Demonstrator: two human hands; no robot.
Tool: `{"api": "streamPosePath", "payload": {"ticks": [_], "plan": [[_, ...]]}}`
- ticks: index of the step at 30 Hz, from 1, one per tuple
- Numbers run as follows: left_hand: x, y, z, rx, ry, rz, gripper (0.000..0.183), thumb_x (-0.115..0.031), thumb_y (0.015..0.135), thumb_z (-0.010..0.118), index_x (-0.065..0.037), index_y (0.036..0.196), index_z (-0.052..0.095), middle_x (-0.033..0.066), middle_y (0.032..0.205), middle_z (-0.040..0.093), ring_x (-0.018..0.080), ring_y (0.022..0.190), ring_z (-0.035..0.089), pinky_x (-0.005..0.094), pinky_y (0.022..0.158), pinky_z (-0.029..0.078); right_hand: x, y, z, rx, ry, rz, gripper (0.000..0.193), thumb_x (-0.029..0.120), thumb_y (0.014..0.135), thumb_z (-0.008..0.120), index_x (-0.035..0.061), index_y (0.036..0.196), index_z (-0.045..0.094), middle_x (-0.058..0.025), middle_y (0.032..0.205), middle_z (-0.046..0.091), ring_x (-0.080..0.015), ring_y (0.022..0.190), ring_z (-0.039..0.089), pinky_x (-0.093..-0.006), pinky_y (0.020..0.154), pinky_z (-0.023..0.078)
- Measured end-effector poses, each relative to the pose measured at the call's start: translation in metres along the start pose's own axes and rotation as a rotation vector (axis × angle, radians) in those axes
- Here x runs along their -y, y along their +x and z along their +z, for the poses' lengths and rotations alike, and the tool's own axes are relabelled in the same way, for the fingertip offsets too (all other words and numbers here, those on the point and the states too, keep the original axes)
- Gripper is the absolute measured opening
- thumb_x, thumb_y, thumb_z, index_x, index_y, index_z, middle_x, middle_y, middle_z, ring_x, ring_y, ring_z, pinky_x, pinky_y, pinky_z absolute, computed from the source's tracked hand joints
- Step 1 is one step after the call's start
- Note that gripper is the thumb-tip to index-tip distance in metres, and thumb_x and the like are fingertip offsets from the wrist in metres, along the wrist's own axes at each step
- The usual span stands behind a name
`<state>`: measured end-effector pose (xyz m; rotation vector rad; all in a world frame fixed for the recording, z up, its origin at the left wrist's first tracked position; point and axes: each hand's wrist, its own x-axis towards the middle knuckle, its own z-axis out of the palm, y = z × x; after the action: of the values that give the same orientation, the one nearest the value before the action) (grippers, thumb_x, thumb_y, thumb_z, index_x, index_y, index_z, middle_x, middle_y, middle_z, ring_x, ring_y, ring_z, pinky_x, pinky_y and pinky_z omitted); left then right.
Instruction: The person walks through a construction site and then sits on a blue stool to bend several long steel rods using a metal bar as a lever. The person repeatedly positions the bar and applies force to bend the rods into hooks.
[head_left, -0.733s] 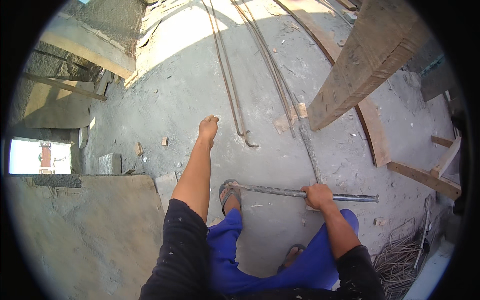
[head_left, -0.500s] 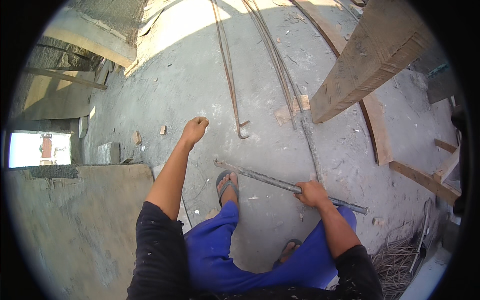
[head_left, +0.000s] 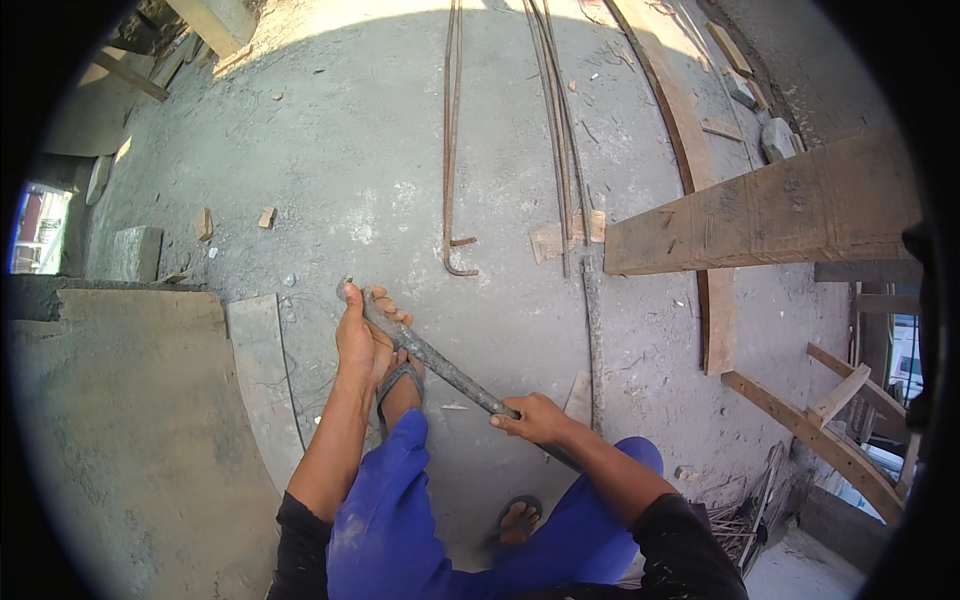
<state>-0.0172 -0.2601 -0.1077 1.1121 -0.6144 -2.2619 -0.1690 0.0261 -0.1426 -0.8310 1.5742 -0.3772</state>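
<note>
A long grey metal bar (head_left: 447, 370) with a bent tip lies slantwise across the front of my legs. My right hand (head_left: 535, 418) is closed round it near its lower right part. At its upper left end, my left hand (head_left: 368, 335) cradles the bar, thumb on one side and fingers curled on the other. The lower end of the bar passes behind my right forearm, partly hidden. Beyond my hands on the concrete floor lie thin rusty rebars (head_left: 450, 140) with hooked near ends. More straight rebars (head_left: 560, 130) lie to their right.
A thick wooden post (head_left: 760, 215) rises at the right, beside a long plank (head_left: 718, 310). Nailed timber (head_left: 810, 430) stands farther right. A large plywood sheet (head_left: 130, 430) fills the left. Small wood blocks (head_left: 204, 224) and a concrete block (head_left: 137, 253) lie on the floor (head_left: 330, 190).
My left hand has come down from the air onto the bar's upper end. My right hand has shifted left with the bar, which slopes more steeply. The view has turned rightward.
</note>
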Motion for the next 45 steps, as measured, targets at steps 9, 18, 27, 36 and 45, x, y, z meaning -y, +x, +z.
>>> {"api": "streamPosePath", "payload": {"ticks": [9,18,27,36,45], "plan": [[-0.025,-0.032,0.011,-0.087,0.039,0.129,0.053,-0.059,0.104,0.045,-0.007,0.101,0.054,0.0014,0.071,0.049,0.0162,0.067,0.051,0.0384,0.073,0.051,-0.007,0.119,-0.151,-1.107,-0.247,0.350,0.043,0.034,0.099,0.062,-0.0037,0.118,0.060,-0.0249,0.111,0.070,-0.0422,0.106,0.067,-0.0492,0.092,0.052],[-0.038,-0.056,0.021,0.090,0.051,0.140,0.071,-0.068,0.103,0.028,-0.005,0.116,0.056,0.0074,0.076,0.062,0.0219,0.074,0.064,0.0444,0.079,0.056,-0.008,0.135,-0.174,-0.854,-0.305,0.396,0.036,0.031,0.100,0.056,-0.0017,0.115,0.063,-0.0285,0.111,0.070,-0.0433,0.105,0.069,-0.0506,0.092,0.054],[-0.044,-0.048,0.089,0.242,0.264,0.033,0.073,-0.064,0.105,0.029,-0.002,0.132,0.054,0.0210,0.113,0.071,0.0285,0.092,0.072,0.0438,0.084,0.059,0.111,0.025,-0.158,-0.657,0.932,-0.303,0.029,0.029,0.107,0.055,0.0024,0.102,0.065,-0.0018,0.068,0.058,-0.0114,0.052,0.058,-0.0288,0.049,0.051],[-0.042,-0.052,0.200,0.275,0.347,-0.218,0.074,-0.068,0.101,0.039,-0.003,0.135,0.051,0.0191,0.121,0.068,0.0288,0.092,0.070,0.0463,0.085,0.057,0.205,-0.101,-0.099,-0.377,1.277,-0.406,0.042,0.039,0.109,0.045,0.0001,0.118,0.057,-0.0040,0.071,0.059,-0.0135,0.050,0.056,-0.0310,0.047,0.050],[-0.022,-0.031,0.238,0.318,0.338,-0.086,0.024,-0.020,0.097,0.066,-0.003,0.112,0.059,0.0180,0.107,0.069,0.0302,0.096,0.070,0.0426,0.079,0.063,0.219,-0.115,-0.091,-0.407,1.094,-0.427,0.041,0.038,0.109,0.040,0.0015,0.109,0.060,-0.0080,0.071,0.063,-0.0182,0.054,0.060,-0.0322,0.048,0.049]]}}
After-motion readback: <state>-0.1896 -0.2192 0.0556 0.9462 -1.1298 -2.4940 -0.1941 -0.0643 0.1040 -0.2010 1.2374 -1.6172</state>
